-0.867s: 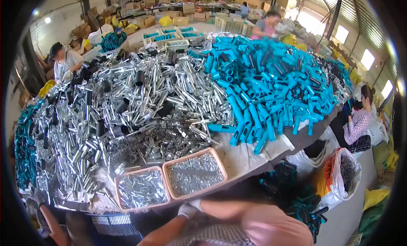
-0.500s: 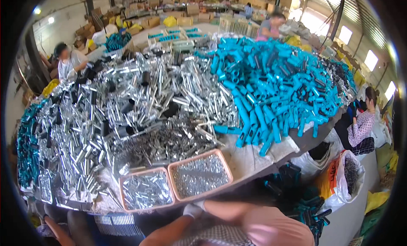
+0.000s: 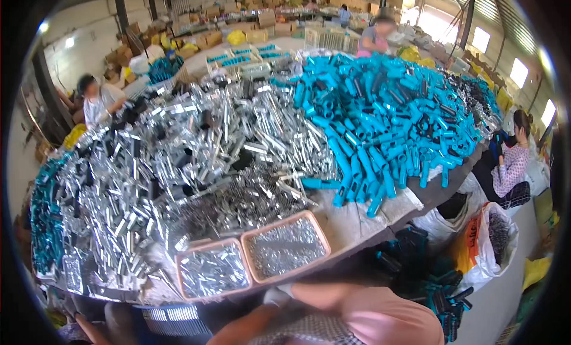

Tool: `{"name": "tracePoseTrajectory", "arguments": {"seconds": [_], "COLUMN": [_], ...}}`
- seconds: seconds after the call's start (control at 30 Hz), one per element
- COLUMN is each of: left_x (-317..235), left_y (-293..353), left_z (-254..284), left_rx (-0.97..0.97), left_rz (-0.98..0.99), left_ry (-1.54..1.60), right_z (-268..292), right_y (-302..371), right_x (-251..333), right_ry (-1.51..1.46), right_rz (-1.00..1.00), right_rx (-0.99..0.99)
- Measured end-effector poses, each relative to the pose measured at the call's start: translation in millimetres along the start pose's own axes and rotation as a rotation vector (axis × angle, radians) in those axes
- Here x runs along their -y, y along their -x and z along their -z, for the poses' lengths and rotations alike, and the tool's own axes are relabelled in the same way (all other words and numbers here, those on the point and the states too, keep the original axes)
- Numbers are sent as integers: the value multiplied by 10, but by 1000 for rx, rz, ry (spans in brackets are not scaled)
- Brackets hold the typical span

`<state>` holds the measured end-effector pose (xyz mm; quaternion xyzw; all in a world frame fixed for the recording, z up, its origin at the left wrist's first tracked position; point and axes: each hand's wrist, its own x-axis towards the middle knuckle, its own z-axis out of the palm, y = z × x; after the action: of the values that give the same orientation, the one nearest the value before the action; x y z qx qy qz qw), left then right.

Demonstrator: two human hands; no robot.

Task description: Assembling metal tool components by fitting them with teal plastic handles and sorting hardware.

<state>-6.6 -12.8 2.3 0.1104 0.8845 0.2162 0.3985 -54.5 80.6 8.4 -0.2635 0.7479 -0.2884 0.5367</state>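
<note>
My left hand [image 3: 276,297], in a pale glove, is held low beside the table's near edge. My right hand [image 3: 286,290], gloved too, is right against it and mostly hidden behind it and the edge. The fingers of both are too small and covered to make out, as is anything between them. Nearest to the hands are two pink trays side by side on the table: the right tray [image 3: 326,250] is full of small shiny metal parts, the left tray [image 3: 180,278] of short metal pins or tubes.
Behind the trays rise heaps of dark springs [image 3: 238,196], silver metal tubes [image 3: 125,220] and teal plastic handles [image 3: 380,125]. Dark and teal handles [image 3: 440,297] lie below on the right, near an open white sack [image 3: 488,273]. Co-workers [image 3: 513,167] sit around the table.
The whole view has shifted slightly, with the trays and table appearing a little further right. My hands stay together at the table's edge. The co-worker on the right has moved an arm.
</note>
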Motion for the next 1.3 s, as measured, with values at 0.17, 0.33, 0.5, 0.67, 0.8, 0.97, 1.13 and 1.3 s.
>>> {"name": "tracePoseTrajectory", "arguments": {"seconds": [0.17,0.33,0.5,0.67,0.8,0.97,1.13,1.3], "left_x": [-10,117,1,-47,215,-331,40,-284], "left_y": [-23,-43,-348,44,-96,176,25,300], "left_z": [7,-123,-189,160,-226,109,-16,264], "left_rx": [31,-44,44,98,-26,-38,-105,23], "left_rz": [67,52,-100,-138,78,91,-194,142], "left_ry": [245,198,-160,6,250,452,-62,503], "right_z": [458,346,-360,252,85,-538,35,-79], "right_y": [790,698,-27,708,602,-184,742,553], "right_x": [-270,-112,195,-28,168,569,137,255], "right_ry": [28,43,3,82,106,13,1,-37], "right_rz": [-6,-5,-26,-13,0,-71,-85,-167], "right_rx": [-116,-215,-330,-424,-496,-618,-687,-841]}}
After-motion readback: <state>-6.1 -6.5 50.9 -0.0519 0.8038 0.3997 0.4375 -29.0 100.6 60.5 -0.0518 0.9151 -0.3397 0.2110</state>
